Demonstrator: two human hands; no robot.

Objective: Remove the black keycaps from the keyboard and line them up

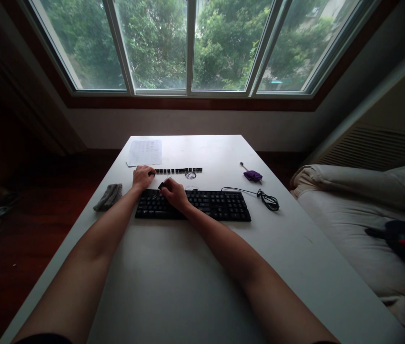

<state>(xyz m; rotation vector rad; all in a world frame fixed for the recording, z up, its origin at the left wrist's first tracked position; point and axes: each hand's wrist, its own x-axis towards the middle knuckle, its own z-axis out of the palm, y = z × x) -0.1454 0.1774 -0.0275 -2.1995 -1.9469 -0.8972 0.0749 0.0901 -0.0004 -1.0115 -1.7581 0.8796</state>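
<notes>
A black keyboard lies across the white table under my hands. My right hand is over its upper left part, thumb and fingers pinched on a small black keycap. A thin wire-like piece shows just above those fingers. Beyond the keyboard runs a row of black keycaps. At the row's left end my left hand rests on the table, its fingers closed around what looks like a keycap. Right of my right hand lies a small shiny round piece, with a faint clear outline nearer the keyboard.
A printed paper sheet lies at the far left, a grey cloth left of the keyboard. To the right are a coiled black cable and a purple thing with a thin stick. A cushioned seat stands beside the table.
</notes>
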